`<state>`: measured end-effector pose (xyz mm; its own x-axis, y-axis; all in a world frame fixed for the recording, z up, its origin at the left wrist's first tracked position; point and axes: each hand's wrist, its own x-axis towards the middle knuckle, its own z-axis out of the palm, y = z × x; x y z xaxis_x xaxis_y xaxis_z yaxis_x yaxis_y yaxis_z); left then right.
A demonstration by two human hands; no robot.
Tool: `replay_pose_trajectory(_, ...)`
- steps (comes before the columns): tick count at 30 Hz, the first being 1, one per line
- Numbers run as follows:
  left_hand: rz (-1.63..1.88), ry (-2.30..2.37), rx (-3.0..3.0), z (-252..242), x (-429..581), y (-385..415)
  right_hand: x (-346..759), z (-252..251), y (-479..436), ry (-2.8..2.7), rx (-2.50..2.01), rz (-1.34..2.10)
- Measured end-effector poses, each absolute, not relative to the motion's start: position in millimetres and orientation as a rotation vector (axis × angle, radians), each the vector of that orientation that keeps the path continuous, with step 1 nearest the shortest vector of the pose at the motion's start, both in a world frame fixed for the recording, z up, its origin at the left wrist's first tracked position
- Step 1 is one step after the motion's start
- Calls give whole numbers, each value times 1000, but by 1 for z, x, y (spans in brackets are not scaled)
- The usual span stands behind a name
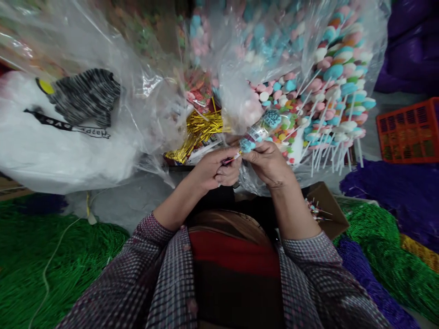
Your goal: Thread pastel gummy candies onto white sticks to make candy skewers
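In front of my body, both hands hold a candy skewer (259, 128) in a clear printed wrapper, its blue pieces showing at the top and at the base. My left hand (222, 167) is closed around the stick end, where a small dark and pink strip pokes out. With thumb and fingers, my right hand (269, 160) pinches the lower wrapper near the neck. Just beyond my left hand lies a bundle of gold twist ties (204, 125). Unwrapped candy skewers (338, 91) on white sticks are heaped past my right hand, with loose gummy candies (284, 109) beside them.
Large clear plastic bags (154, 91) cover the far side. A grey knitted glove (87, 96) lies on a white bag (61, 155) at left. An orange crate (409, 132) and a cardboard box (331, 212) stand at right. Green strands (58, 256) spread at lower left.
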<state>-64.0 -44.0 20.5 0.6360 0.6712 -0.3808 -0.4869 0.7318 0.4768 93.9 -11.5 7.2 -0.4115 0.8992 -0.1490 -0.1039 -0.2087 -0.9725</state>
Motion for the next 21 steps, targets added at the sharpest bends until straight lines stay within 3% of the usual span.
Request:
replay_pose_trajectory(5,778,612,342,22,-59,-43,82,-1,-12,-1166,-1131,1458)
replay_pose_trajectory(13,1243,1057,666,2,-44,-39,77,6,-18,-1514,-1143,839)
replay_pose_trajectory(21,1233,1362,1243,0,-54,-41,84,12,-18,-1639,-1184,786)
